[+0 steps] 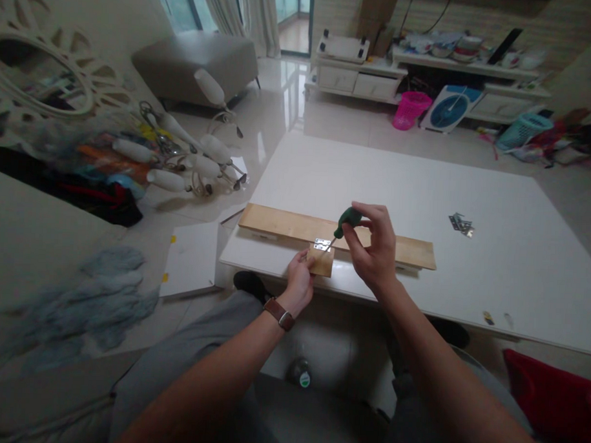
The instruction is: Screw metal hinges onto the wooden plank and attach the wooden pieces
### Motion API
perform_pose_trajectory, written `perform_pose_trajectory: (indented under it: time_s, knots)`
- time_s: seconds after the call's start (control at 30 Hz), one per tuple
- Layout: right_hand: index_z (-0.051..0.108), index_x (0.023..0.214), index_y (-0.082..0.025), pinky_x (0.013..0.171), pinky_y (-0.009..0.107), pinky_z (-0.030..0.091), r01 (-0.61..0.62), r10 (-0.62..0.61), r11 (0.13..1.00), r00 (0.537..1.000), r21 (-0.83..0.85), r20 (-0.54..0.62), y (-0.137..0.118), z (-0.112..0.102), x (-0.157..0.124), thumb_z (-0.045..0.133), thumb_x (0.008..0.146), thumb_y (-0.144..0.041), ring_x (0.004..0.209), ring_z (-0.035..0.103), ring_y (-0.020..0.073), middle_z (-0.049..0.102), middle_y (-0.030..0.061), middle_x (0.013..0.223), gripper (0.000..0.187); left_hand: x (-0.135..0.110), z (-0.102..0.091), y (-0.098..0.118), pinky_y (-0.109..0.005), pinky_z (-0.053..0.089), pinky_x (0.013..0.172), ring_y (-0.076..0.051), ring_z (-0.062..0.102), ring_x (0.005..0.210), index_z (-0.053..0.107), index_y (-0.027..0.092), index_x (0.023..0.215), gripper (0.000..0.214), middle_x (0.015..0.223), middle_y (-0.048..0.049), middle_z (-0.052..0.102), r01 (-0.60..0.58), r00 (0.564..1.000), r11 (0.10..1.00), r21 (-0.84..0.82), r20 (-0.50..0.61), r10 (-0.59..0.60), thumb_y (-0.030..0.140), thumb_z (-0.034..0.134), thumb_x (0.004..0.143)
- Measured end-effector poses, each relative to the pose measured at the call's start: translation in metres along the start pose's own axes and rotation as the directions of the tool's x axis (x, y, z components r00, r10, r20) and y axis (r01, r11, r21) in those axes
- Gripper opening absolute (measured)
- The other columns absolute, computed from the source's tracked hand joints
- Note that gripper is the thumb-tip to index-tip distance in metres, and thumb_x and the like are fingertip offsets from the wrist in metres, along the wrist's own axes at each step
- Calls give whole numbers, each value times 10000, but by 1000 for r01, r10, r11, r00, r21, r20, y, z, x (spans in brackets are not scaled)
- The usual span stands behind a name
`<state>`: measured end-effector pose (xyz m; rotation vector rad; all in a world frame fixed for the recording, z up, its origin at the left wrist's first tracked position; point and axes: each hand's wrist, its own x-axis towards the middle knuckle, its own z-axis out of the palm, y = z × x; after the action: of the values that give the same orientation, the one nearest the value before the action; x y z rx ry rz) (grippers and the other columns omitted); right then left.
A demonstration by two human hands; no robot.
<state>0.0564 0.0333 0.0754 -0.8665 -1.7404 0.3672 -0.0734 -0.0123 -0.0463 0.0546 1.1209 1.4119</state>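
Note:
My left hand (300, 276) grips a small wooden block (322, 264) by its left side at the table's near edge. A metal hinge (322, 244) lies along the block's far edge, beside a long wooden plank (290, 224). Between the thumb and fingers of my right hand (375, 243) is the green handle of a screwdriver (348, 221). Its shaft slants down to the left, with the tip at the hinge; whether a screw sits under it is too small to make out.
The plank lies along the white table (403, 180). Several metal hinges (461, 225) are piled on the right. Small pieces (488, 317) lie near the front edge. A white panel (191, 260) and a lamp with several white shades (201, 160) are on the left.

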Motion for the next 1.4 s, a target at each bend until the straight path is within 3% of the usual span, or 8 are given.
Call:
perform_pose_trajectory:
  time_s: [0.13,0.37,1.4]
  knots:
    - [671,1324,-351,802,395,636,3,-4,1000,1000,-26,-14,-2,-1,0,689,947,-216,1038,673,211,642,36,1137,401,-1,0,1,-319,537,853,-202,703,914,692,196,1065,349,1052,-73,769,1,1000,1000,8,-18,-1,117,764,733]
    - [636,1408,-310,870,410,642,-7,6,1000,999,24,35,-4,-2,-1,568,976,-154,1153,707,231,716,78,1292,464,-2,2,3,-290,534,816,-178,697,869,682,191,1063,339,1020,-65,767,15,999,1000,-5,-45,-15,85,745,747]
    - [666,1389,-318,877,410,631,-41,39,999,998,31,43,-5,-3,0,585,962,-158,1126,720,232,740,66,1270,463,-9,9,10,-278,524,787,-170,693,824,672,181,1038,307,941,-50,764,35,997,998,-56,-69,-39,45,690,763]
